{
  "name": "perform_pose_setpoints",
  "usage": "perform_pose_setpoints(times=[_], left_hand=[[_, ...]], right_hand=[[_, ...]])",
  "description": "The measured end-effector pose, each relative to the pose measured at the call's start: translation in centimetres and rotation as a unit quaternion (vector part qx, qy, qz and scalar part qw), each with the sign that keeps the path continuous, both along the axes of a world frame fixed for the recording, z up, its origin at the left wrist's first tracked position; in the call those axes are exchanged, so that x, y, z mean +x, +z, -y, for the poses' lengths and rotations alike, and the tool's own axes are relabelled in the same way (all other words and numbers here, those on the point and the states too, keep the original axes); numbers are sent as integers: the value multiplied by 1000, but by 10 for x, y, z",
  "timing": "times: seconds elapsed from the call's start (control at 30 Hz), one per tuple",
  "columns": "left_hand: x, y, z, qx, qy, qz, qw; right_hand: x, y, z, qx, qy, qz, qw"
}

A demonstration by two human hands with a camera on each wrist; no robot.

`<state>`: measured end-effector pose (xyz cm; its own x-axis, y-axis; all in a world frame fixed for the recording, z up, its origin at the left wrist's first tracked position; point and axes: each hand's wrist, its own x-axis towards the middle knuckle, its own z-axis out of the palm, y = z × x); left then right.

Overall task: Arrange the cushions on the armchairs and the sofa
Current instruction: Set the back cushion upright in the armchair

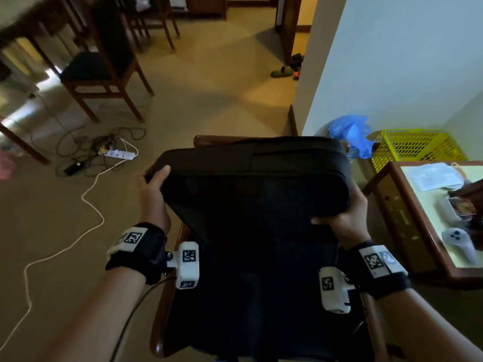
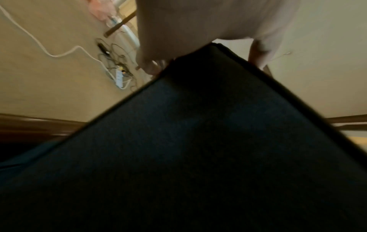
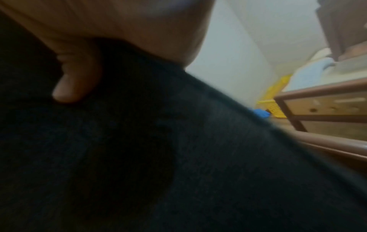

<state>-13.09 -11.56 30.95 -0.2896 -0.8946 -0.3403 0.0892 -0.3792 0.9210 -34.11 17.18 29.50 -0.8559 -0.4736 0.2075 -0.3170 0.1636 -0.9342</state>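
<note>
Cushion: a large dark cushion (image 1: 261, 178) is held up over the seat of a wooden armchair (image 1: 162, 309), tilted so its far edge sits near the top of the chair back; a second dark cushion (image 1: 256, 296) lies on the seat under it.
Left hand: the left hand (image 1: 154, 194) grips the cushion's left corner, thumb on top and fingers curled underneath; in the left wrist view the fingers (image 2: 151, 66) wrap the edge of the dark fabric (image 2: 198, 149).
Right hand: the right hand (image 1: 345, 218) grips the cushion's right lower edge, thumb pressed across the front face and fingers behind it; in the right wrist view the thumb (image 3: 77, 81) digs into the cloth (image 3: 178, 157).
Wrists: each wrist carries a black strap with a white block printed with square markers.
Armchair: its brown wooden arms show on both sides of the seat.
Desk: a wooden desk (image 1: 407, 226) with a pale top stands just beside the armchair on the right, with papers and a white controller (image 1: 457, 241) on it.
Corner: a yellow basket (image 1: 415, 147) and a blue plastic bag (image 1: 350, 134) sit against the wall beyond the desk.
Floor: a white power strip (image 1: 117, 154) with tangled cables lies on the floor to the left, near a dining chair (image 1: 99, 74).
</note>
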Motion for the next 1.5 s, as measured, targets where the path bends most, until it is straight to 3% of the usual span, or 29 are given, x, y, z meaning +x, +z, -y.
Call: perform_pose_setpoints(times=[0.07, 0.13, 0.27, 0.33, 0.4, 0.5, 0.57, 0.63, 0.7, 0.77, 0.87, 1.0, 1.17, 1.27, 1.33, 1.4, 1.43, 1.5], left_hand=[[-13, 7, -1, -46, 20, -25, 998], [-19, 3, -3, -102, 22, 4, 995], [-18, -37, -31, -174, -71, 191, 964], [-12, -51, -37, -224, -81, 227, 944], [-11, -52, -31, -220, -76, 230, 945], [-10, -46, -30, -199, -98, 237, 946], [-15, -36, -40, -210, -126, 232, 941], [-23, -24, -54, -234, -152, 219, 935], [-34, -14, -70, -259, -180, 194, 929], [-44, -4, -88, -266, -210, 150, 929], [-54, 0, -111, -223, -262, 54, 938], [-61, 4, -130, -75, -320, -91, 940], [-76, 6, -144, -15, -415, -120, 902], [-78, -23, -132, -115, -397, -37, 910], [-74, -54, -116, -223, -446, 56, 865], [-73, -82, -97, -325, -524, 150, 773], [-75, -90, -87, -348, -554, 191, 732], [-80, -100, -72, -364, -584, 250, 682]], right_hand=[[-2, -31, -9, 27, -30, 63, 997], [2, -61, -16, 67, -42, 136, 988], [10, -81, -33, 68, -75, 217, 971], [11, -69, -36, 79, -72, 211, 972], [14, -52, -33, 104, -69, 174, 977], [22, -28, -16, 191, -95, 45, 976], [25, -16, -5, 255, -97, -34, 961], [26, -8, 10, 302, -26, -114, 946], [29, 2, 30, 296, 77, -130, 943], [32, 12, 51, 285, 117, -105, 946], [32, 26, 67, 264, 70, -61, 960], [26, 43, 64, 238, -13, -30, 971], [19, 49, 40, 280, -140, -89, 946], [12, 47, 21, 266, -165, -90, 945], [12, 45, 18, 260, -163, -95, 947], [15, 41, 20, 256, -163, -108, 947], [17, 40, 20, 249, -165, -112, 948], [19, 38, 19, 233, -166, -118, 951]])
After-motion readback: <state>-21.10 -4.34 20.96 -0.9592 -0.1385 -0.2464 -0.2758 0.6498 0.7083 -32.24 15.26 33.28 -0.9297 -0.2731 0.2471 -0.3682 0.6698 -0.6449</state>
